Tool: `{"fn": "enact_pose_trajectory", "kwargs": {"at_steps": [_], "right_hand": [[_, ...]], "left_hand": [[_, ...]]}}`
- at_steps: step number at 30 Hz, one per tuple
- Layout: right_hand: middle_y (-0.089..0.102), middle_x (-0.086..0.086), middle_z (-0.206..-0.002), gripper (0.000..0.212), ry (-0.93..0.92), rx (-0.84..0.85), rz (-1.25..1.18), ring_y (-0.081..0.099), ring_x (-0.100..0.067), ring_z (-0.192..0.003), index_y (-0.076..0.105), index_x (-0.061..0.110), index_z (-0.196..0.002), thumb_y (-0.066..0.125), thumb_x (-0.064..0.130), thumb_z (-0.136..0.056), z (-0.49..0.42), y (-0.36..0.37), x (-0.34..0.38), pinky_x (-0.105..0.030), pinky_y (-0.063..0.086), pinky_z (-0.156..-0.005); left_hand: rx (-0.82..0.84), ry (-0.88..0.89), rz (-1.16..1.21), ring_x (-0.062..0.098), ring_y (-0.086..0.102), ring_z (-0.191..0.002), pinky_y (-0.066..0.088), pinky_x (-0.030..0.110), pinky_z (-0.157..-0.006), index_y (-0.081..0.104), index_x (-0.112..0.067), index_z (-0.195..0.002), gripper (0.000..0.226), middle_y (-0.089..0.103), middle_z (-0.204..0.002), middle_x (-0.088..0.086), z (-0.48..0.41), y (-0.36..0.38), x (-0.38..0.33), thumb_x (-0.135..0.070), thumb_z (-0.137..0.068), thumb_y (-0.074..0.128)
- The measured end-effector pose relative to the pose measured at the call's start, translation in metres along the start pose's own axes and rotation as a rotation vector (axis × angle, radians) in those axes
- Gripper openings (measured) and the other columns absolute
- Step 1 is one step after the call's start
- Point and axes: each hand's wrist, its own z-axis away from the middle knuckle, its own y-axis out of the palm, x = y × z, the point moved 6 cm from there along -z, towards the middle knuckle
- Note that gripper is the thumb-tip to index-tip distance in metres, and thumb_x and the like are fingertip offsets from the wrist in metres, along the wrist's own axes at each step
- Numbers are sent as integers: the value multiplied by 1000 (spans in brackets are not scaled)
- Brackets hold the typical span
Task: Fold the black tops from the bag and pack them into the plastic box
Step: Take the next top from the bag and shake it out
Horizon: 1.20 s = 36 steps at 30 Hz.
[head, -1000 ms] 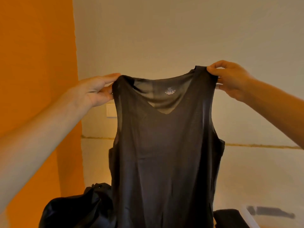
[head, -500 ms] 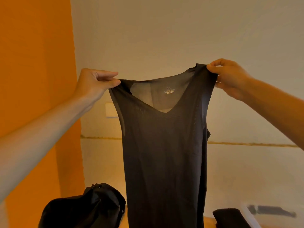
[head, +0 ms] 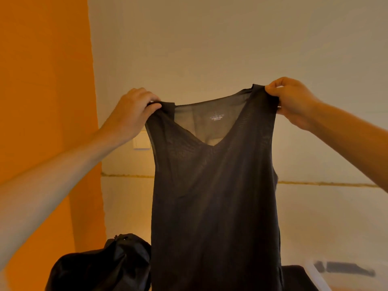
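One black top (head: 214, 206), sleeveless and V-necked, hangs in the air before a pale wall, above and just right of the black bag (head: 100, 267), with the rim of the plastic box (head: 312, 274) low at the right. Left hand (head: 130, 114): fingers curled over, pinching the left shoulder strap. Right hand (head: 294, 101): likewise pinching the right shoulder strap between thumb and curled fingers. Fabric: thin enough that the wall shows through the single back layer at the neckline; judged very light, soft and limp, with no stiffness of its own, likely a little slippery, so it should drape and slide rather than hold a crease. Best holds: the two shoulder straps as now, or the side seams and hem once it is laid flat for folding. Orientation: neck up, hem down and out of view below the frame; long axis vertical. V-front faces the camera, and the size label (head: 216, 117) inside the back reads upright. Shoulder line tilted, right side somewhat higher than left. Another dark piece of fabric (head: 298, 278) lies beside the box.
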Motion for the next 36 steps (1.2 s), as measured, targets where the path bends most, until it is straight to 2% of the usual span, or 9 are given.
{"fn": "enact_pose_trajectory", "kwargs": {"at_steps": [3, 7, 9, 13, 17, 22, 27, 32, 36], "right_hand": [[68, -2, -108, 13, -2, 35, 34, 63, -17, -104, 69, 20, -100, 57, 19, -104, 0, 1, -1, -33, 55, -89], [70, -2, -106, 11, 65, 62, -15, 64, -21, -108, 72, 18, -99, 62, 20, -101, 0, 1, -7, -39, 55, -94], [69, -2, -105, 9, 96, 72, -74, 64, -20, -107, 72, 17, -99, 63, 21, -100, 1, 3, -9, -38, 55, -93], [69, -2, -117, 17, 149, 112, -141, 64, -19, -114, 70, 16, -112, 67, 25, -98, 5, 7, -14, -39, 55, -99], [71, -3, -106, 9, 107, 129, -84, 66, -19, -109, 71, 15, -99, 64, 21, -100, 6, 5, -13, -35, 57, -88], [74, -6, -115, 18, 56, 219, 23, 68, -20, -111, 74, 10, -113, 64, 15, -98, 5, 5, -10, -34, 58, -88], [74, -8, -109, 15, -3, 234, 134, 69, -22, -107, 74, 10, -101, 67, 23, -96, 9, 0, -4, -35, 59, -84], [71, -4, -95, 18, -302, 108, 475, 65, -13, -87, 72, 14, -102, 64, 30, -98, 30, -4, 10, -22, 53, -73], [67, 3, -72, 27, -513, 124, 675, 64, -10, -63, 69, 14, -95, 62, 40, -94, 58, -4, 26, -13, 48, -62]], "left_hand": [[171, -8, -46, 20, 52, -93, 34, 29, -76, 72, -6, -110, 29, 58, -94, 3, 1, 11, 5, -24, -106, 49], [111, -525, 650, 17, 59, -104, 46, 32, -91, 69, -17, -101, 29, 63, -103, 3, 7, 17, 12, -30, -110, 45], [93, -606, 766, 19, 61, -105, 50, 37, -95, 68, -12, -107, 33, 63, -105, 5, 9, 24, 10, -33, -111, 43], [62, -554, 588, 23, 60, -106, 47, 41, -91, 59, -10, -115, 49, 61, -111, 14, 9, 23, 8, -52, -108, 35], [79, -467, 632, 15, 54, -89, 42, 36, -77, 50, -13, -102, 31, 54, -95, 6, 5, 18, 4, -44, -107, 46], [26, -333, 629, 11, 69, -89, 58, 24, -73, 59, -7, -102, 25, 71, -93, 3, 4, 2, 3, -24, -92, 75], [6, -342, 674, 15, 66, -93, 56, 31, -82, 75, -19, -96, 14, 71, -90, -4, 9, -8, 11, -20, -84, 82], [-24, -381, 801, 11, 68, -91, 60, 24, -77, 77, -19, -98, 22, 73, -91, -3, 19, -14, 8, -16, -77, 84], [-50, -318, 793, 9, 66, -87, 58, 21, -73, 76, -17, -96, 22, 72, -89, -4, 32, -31, -2, -18, -76, 83]]}}
